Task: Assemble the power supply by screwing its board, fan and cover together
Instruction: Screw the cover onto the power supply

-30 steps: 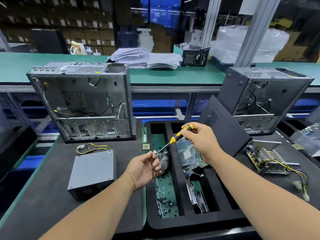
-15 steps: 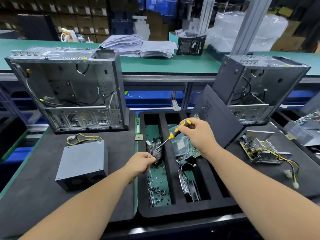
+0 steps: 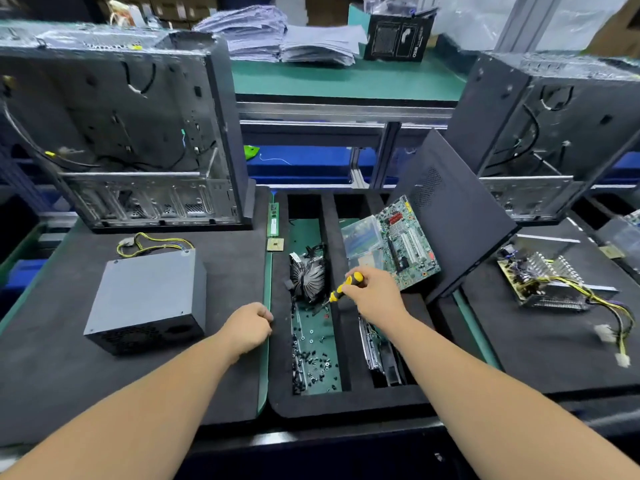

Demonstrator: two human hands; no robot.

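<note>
A closed grey power supply box [image 3: 145, 299] with yellow cables lies on the left black mat. Far right, an open power supply board [image 3: 540, 282] with heatsinks and trailing yellow wires sits on another mat. My right hand [image 3: 374, 296] grips a yellow-and-black screwdriver [image 3: 344, 287]; its tip points down-left into the foam tray's screw compartment. My left hand [image 3: 249, 323] rests at the tray's left edge with curled fingers, and nothing shows inside it. Several loose black screws [image 3: 311, 358] lie in that compartment.
A finned cooler fan [image 3: 308, 275] sits in the foam tray [image 3: 346, 400] above the screws. A motherboard [image 3: 405, 240] leans on a black side panel [image 3: 446, 216]. Open computer cases stand at back left [image 3: 121, 133] and back right [image 3: 554, 133].
My left hand has drawn back from the screwdriver tip and the cooler fan to the tray's left edge and curled up. The right hand lowered the screwdriver toward the screw compartment. The view tilted down.
</note>
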